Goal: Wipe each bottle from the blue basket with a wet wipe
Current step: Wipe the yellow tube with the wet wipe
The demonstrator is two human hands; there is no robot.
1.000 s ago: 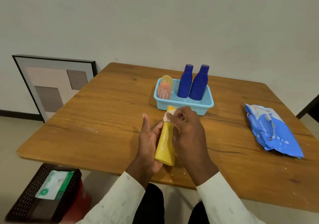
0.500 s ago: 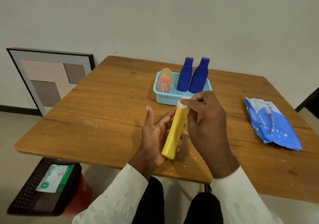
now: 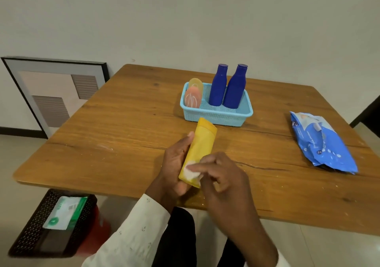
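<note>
My left hand (image 3: pixel 174 163) grips a yellow bottle (image 3: pixel 202 143) from the left side, holding it tilted above the table's near edge with its wide end pointing toward the blue basket (image 3: pixel 216 115). My right hand (image 3: pixel 222 176) pinches a small white wet wipe (image 3: pixel 190 171) against the bottle's lower end. Two dark blue bottles (image 3: pixel 218 85) (image 3: pixel 235 87) stand upright in the basket. At the basket's left end lean a peach-coloured bottle (image 3: pixel 192 98) and a pale yellow one (image 3: pixel 196 83) behind it.
A blue pack of wet wipes (image 3: pixel 320 141) lies on the wooden table (image 3: pixel 123 122) at the right. A black perforated bin (image 3: pixel 41 225) with a green-and-white packet sits on the floor at lower left. A framed picture (image 3: pixel 53 93) leans against the wall.
My right hand has slid the wipe from the bottle's far end down to its near end. The bottle has tilted lower and flatter in my left hand.
</note>
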